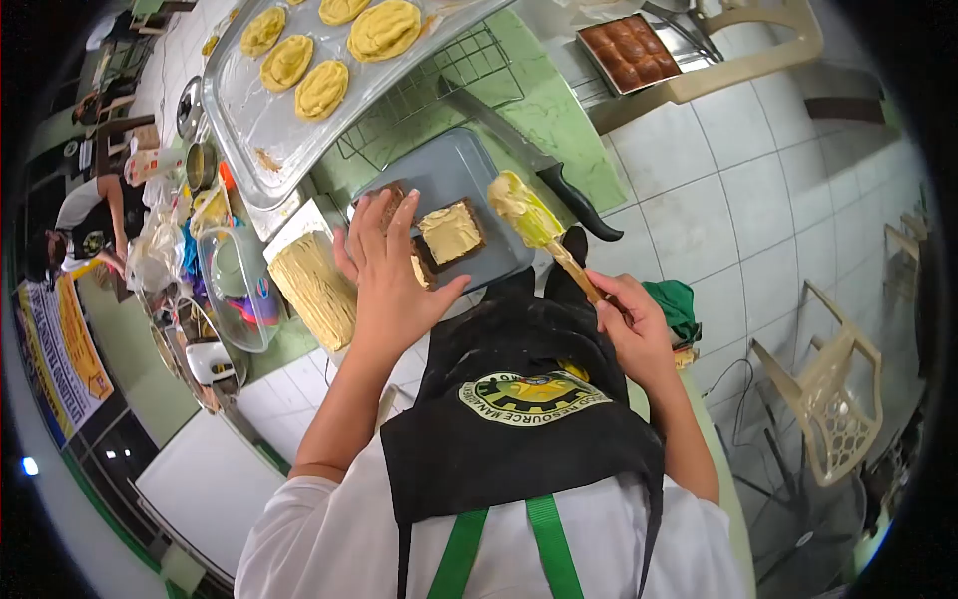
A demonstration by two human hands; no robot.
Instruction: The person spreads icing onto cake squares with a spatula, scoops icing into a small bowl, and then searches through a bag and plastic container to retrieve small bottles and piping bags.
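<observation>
Right fingers (621, 289) grip a spatula (539, 222); left fingers (399, 230) splay beside cake (449, 233)

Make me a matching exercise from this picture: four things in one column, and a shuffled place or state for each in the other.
Things:
1. spatula
2. frosted cake piece
3. knife
4. yellow pastries

Places or states:
A. on the large metal tray
B. held in the right hand
C. has a black handle
D. on the grey tray

Pairs: 1-B, 2-D, 3-C, 4-A
</observation>
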